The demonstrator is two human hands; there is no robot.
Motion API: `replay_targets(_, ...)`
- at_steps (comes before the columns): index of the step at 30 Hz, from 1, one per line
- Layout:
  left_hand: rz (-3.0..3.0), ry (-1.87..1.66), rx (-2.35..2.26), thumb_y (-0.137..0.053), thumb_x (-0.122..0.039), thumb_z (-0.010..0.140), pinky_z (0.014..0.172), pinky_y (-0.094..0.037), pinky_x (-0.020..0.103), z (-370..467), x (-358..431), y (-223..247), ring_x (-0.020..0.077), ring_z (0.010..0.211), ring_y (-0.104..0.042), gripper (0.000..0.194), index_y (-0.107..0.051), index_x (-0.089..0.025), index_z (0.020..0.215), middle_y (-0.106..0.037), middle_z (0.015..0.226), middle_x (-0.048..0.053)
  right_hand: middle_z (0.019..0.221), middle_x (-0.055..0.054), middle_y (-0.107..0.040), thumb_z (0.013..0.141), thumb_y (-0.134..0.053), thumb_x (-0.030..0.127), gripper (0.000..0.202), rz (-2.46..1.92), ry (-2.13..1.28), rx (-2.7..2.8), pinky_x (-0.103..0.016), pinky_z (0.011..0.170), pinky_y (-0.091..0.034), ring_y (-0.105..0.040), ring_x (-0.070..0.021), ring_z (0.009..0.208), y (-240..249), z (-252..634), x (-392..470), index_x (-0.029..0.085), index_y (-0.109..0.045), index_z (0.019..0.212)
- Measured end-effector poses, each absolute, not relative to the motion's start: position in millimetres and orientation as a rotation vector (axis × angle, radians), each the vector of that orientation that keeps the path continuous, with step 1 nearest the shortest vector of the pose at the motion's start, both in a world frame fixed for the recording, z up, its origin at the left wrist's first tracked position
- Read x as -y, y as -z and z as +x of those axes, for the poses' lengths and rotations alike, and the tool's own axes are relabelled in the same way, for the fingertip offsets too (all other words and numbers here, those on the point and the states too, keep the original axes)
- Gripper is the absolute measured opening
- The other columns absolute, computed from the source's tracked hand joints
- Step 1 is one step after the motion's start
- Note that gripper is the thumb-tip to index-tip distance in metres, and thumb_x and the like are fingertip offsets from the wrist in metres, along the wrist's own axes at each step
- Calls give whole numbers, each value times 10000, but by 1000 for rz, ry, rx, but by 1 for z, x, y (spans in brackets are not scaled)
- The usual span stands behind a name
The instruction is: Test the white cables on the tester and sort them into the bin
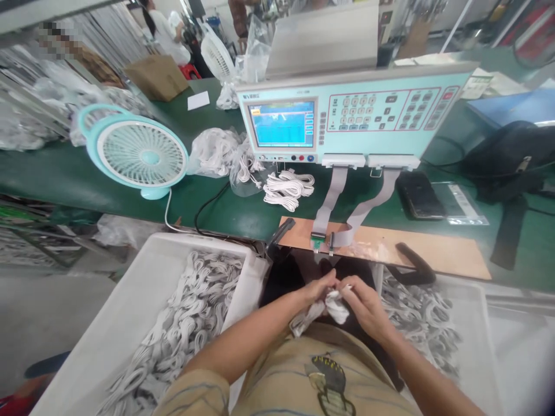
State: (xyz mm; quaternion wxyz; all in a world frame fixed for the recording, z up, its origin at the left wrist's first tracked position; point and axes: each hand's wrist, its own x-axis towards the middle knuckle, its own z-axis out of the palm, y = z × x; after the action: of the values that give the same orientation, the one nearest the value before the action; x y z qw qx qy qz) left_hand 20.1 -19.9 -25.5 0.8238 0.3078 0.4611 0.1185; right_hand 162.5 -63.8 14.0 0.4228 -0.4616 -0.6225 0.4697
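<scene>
Both hands are close together in front of the body, just below the table edge. My left hand (pixel 323 287) is closed on a bundled white cable (pixel 307 319). Fingers of my right hand (pixel 362 297) are pinched at a white bundle (pixel 337 306) beside it. Just beyond the hands, two small connector boards (pixel 318 242) hang at the edge of a wooden board (pixel 390 248). Grey ribbon cables (pixel 332 199) run from them up to a light-blue tester (pixel 368 104) with a lit screen.
A white bin (pixel 147 254) of coiled cables stands at left, another bin (pixel 470 306) at right. On the green table (pixel 243 214) are a blue fan (pixel 147 156), coiled white cables (pixel 288 188), a phone (pixel 420 195) and a black bag (pixel 511 153). People are in the background.
</scene>
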Motion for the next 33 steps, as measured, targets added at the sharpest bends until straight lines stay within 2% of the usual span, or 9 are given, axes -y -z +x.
replay_targets(2,801,-350,-999,-485,-602,741,378,-311,192,9,15,19,65,386,-406,509,-619,-120,831,-518,542,-13,710,-4,-530,894,-479,361,203,-1172,-1217,1357,-236,584,-411,-490,-144,623,-13,166,57,189,-528,799)
replay_targets(5,1028,-574,-1000,-638,-425,686,384,-311,169,-6,10,6,38,413,-405,354,-626,-134,887,-583,675,0,653,6,-529,815,-581,415,262,-1201,-1341,1213,-227,540,-383,-468,-136,573,-11,161,45,177,-544,711)
replay_targets(8,1099,-691,-928,-640,-320,702,389,-338,156,-15,9,-2,34,455,-429,330,-606,-147,981,-595,827,30,599,12,-515,772,-628,431,292,-1260,-1374,1156,-223,523,-350,-443,-130,549,-9,149,33,163,-581,666)
replay_targets(11,1167,-768,-926,-618,-277,728,398,-342,147,-19,11,-2,38,481,-439,294,-586,-153,993,-559,809,16,617,6,-531,782,-617,432,290,-1268,-1353,1148,-223,530,-347,-450,-136,570,-9,138,27,155,-621,695)
replay_targets(15,1390,-890,-919,-584,-232,769,494,-389,168,-21,14,2,49,538,-461,260,-590,-175,1023,-560,820,14,607,10,-537,763,-643,411,274,-1271,-1359,1049,-215,520,-347,-450,-128,558,-7,131,24,151,-623,678)
replay_targets(21,1664,-973,-809,-541,-232,813,727,-450,270,-20,10,-2,149,797,-567,159,-673,-167,873,-614,835,68,577,21,-518,724,-679,403,270,-1274,-1355,927,-217,513,-342,-429,-116,531,-1,129,23,151,-614,653)
replay_targets(25,1556,-997,-1005,-595,-248,772,667,-437,238,-19,10,1,124,716,-543,120,-659,-162,826,-586,772,33,565,23,-514,715,-686,412,276,-1293,-1317,909,-222,513,-343,-425,-115,518,-3,128,24,154,-621,644)
replay_targets(28,1374,-942,-1121,-602,-301,752,542,-416,197,-17,10,3,80,587,-510,147,-633,-162,789,-546,761,4,560,21,-518,695,-708,417,287,-1279,-1374,847,-218,493,-340,-430,-113,505,-4,127,24,153,-615,632)
replay_targets(33,1007,-822,-1123,-591,-385,728,347,-296,168,-13,7,-1,41,347,-378,235,-564,-153,743,-471,520,-63,511,15,-522,613,-765,434,328,-1287,-1491,606,-215,416,-311,-404,-102,425,-4,122,20,145,-610,612)
